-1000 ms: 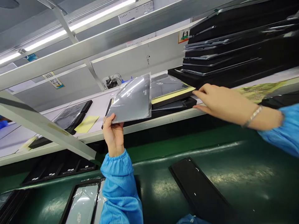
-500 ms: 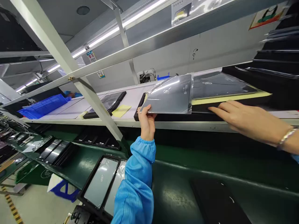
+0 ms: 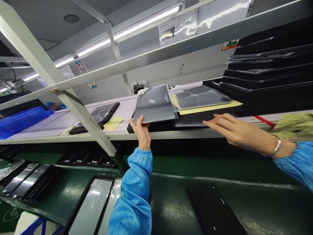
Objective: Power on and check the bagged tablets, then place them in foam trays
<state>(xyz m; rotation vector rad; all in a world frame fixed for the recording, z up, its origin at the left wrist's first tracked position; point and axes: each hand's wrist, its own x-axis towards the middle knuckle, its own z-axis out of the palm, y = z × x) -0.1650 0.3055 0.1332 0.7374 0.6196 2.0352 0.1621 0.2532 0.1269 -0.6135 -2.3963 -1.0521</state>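
My left hand (image 3: 141,130) pinches the near edge of a grey tablet (image 3: 155,106) in clear film, thumb on top. A logo and small print show on this tablet, which is held tilted above a black tray (image 3: 193,121) on the shelf. Beside it, a second film-covered grey tablet (image 3: 200,97) lies on a yellow sheet (image 3: 215,107) over the black tray. My right hand (image 3: 234,130) is open and holds nothing, its fingers stretched out towards the tray's front edge. Whether the fingertips touch the tray, I cannot tell.
Black trays (image 3: 269,71) are stacked at the right, near crumpled yellow sheets (image 3: 295,125). A slanted white post (image 3: 80,112) stands at the left, before another black tray (image 3: 99,117). Below, the green bench (image 3: 168,202) bears a black tray (image 3: 215,209) and film-wrapped panels (image 3: 91,202).
The view has swung to the right. The tablet in my left hand has tipped flatter, and more of the second tablet's yellow sheet shows beside it. My right hand stays near the tray edge.
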